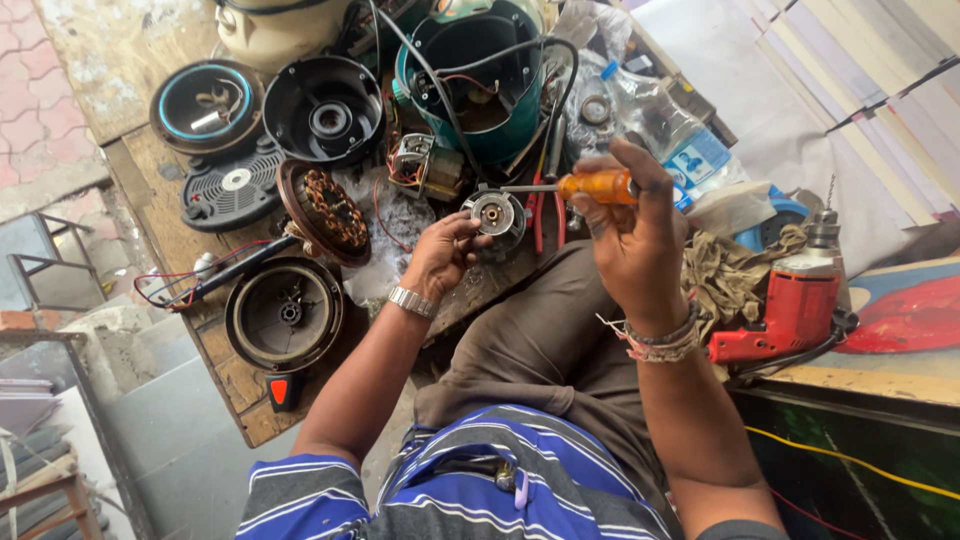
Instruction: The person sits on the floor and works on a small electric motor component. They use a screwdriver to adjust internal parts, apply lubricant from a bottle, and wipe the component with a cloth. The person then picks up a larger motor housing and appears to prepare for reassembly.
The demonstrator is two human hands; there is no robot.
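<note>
A worn wooden workbench (225, 375) carries the stripped parts of several small motor appliances, laid flat and well spread so each piece stays in reach of the seated person in a blue striped shirt. At the far middle stands a teal appliance housing (505, 95), open side up, its black cables looping out over the rim. Left of it sits a black bowl-shaped cover (322, 108), and farther left a round black base with a blue ring (205, 107). Near the left edge lies a dished black motor casing (285, 315), hollow side up, with a copper-wound stator (325, 212) propped on edge just beyond it. To the right, a red power drill (790, 305) rests on its side beside a crumpled rag (735, 270), set apart from the work.

At the centre, the left hand (440, 255) closes its fingers around a small round motor part (497, 213), pinning it against the bench edge so it cannot turn. The right hand (635, 235) is wrapped tight round the orange handle of a screwdriver (590, 187), held level with its shaft pointing left, the tip meeting the top of the part. A clear plastic bottle (665, 125) lies just beyond that hand.
</note>
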